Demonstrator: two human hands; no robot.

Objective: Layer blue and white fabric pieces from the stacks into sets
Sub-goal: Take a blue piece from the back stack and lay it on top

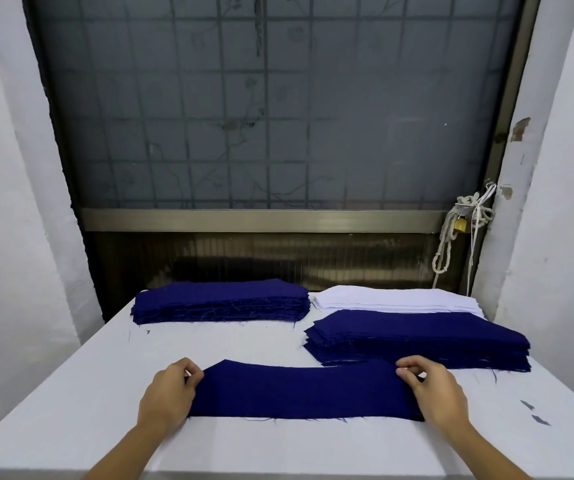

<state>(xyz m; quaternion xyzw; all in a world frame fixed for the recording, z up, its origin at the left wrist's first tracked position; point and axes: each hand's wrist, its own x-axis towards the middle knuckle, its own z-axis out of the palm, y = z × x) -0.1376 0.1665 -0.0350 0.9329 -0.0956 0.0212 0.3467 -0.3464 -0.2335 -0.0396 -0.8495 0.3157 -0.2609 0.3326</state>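
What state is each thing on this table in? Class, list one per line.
Blue piece: flat on the table, pinched at both ends.
Left hand: pinches its left end.
Right hand: pinches its right end.
Left blue stack: piled, untouched.
Right blue stack: piled, untouched.
White stack: piled, untouched.

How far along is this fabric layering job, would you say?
Done: the right pile, blue on top with white slivers at its edge, looks like finished sets. In hand: the left hand and right hand pinch the ends of one blue piece lying flat on the table. Left: the blue stack and white stack behind are both thick, so plenty remains.
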